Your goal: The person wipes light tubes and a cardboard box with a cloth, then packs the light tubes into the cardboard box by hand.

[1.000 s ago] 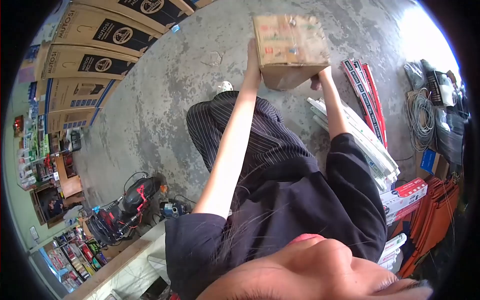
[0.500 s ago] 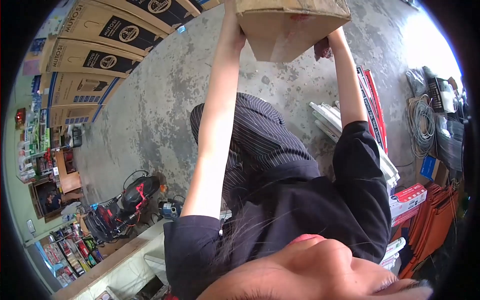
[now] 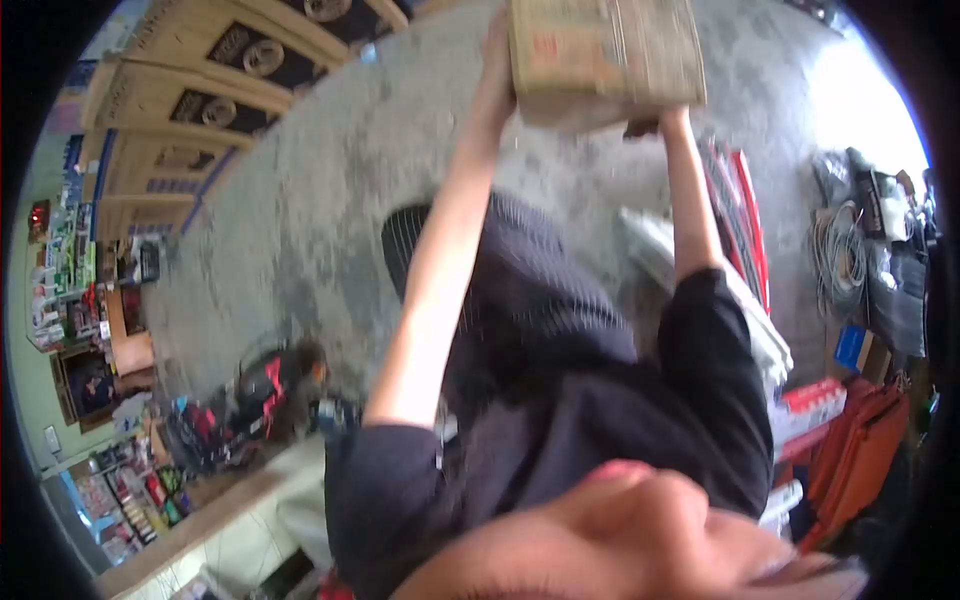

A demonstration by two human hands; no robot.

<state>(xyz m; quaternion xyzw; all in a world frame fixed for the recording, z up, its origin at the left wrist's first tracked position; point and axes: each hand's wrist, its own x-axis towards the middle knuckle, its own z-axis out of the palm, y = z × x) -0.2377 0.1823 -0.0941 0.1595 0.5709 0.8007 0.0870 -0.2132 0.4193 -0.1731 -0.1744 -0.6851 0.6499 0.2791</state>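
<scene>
A worn brown cardboard box (image 3: 610, 50), with faded reddish print and a strip of tape, is held up at the top of the view. My left hand (image 3: 497, 80) presses against its left side, the fingers mostly hidden or blurred. My right hand (image 3: 668, 120) is under its lower right edge, with its fingers partly behind the cardboard. A small dark reddish-brown patch shows beside the right hand, too blurred to name. Both arms are stretched out ahead of me, above the concrete floor.
Large printed cartons (image 3: 150, 165) are stacked at upper left. A dark motorbike-like machine (image 3: 230, 400) stands at lower left, near stocked shelves (image 3: 65, 270). At right are white tubes (image 3: 650, 245), a coil of cable (image 3: 840, 250) and orange folded sheets (image 3: 850, 450).
The box has tilted in my hands, showing more of its printed face and less of its underside. Both hands have shifted slightly with it, and the view is blurrier.
</scene>
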